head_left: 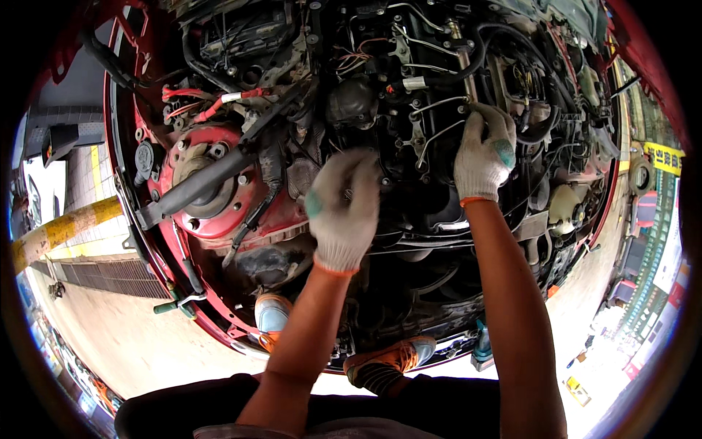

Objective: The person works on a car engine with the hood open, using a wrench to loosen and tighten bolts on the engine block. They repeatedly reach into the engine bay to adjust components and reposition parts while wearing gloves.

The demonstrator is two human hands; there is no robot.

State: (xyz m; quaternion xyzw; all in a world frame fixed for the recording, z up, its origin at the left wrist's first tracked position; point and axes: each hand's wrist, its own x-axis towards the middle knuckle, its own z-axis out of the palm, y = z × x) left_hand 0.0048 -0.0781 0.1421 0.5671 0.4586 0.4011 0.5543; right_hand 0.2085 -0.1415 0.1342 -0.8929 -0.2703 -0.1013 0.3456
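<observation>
Several thin metal pipes (439,103) cross the exposed engine (409,199) just left of the right hand (485,157), which wears a white knit glove (477,181), its fingers half curled at the lower end of a metal rail (468,77); whether they grip it, I cannot tell. The left hand (342,212), gloved too and motion-blurred, has its fingers loosely bent below a black cover (352,102), any hold on something unclear
</observation>
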